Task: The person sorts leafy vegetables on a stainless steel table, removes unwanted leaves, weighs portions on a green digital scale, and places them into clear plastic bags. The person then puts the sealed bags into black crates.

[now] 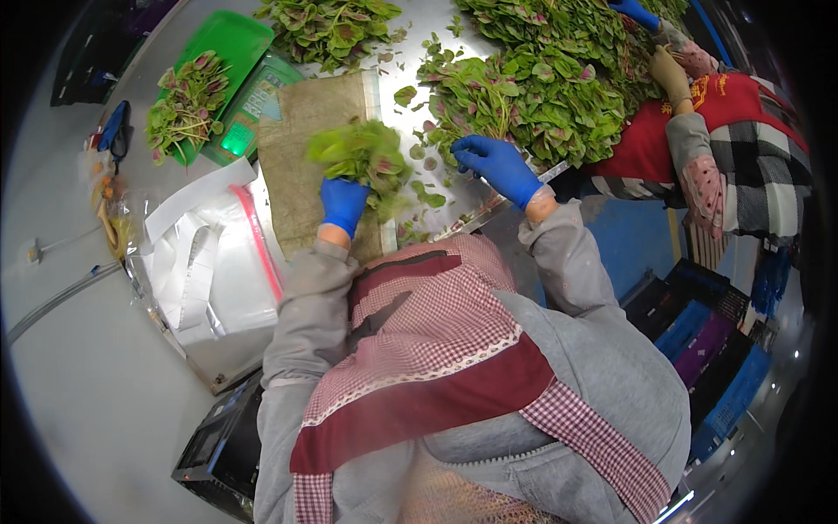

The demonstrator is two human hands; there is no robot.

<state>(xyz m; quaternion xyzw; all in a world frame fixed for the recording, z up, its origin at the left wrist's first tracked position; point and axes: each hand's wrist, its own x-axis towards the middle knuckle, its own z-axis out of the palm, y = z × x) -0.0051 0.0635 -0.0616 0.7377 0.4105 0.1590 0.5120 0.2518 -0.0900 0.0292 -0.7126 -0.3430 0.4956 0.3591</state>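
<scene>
My left hand, in a blue glove, is closed around a bunch of leafy amaranth greens, blurred by motion over a brownish cloth. My right hand, also gloved in blue, is held over the metal table by the near edge of a big heap of the same greens. Its fingers are loosely bent and apart, and nothing shows in them. Loose leaves lie scattered on the metal between my hands.
At the left, a green scale has a green tray with a small bunch on it. Nearer me lie white paper strips and plastic. A co-worker's gloved hand is at the heap's right. Crates stand lower right.
</scene>
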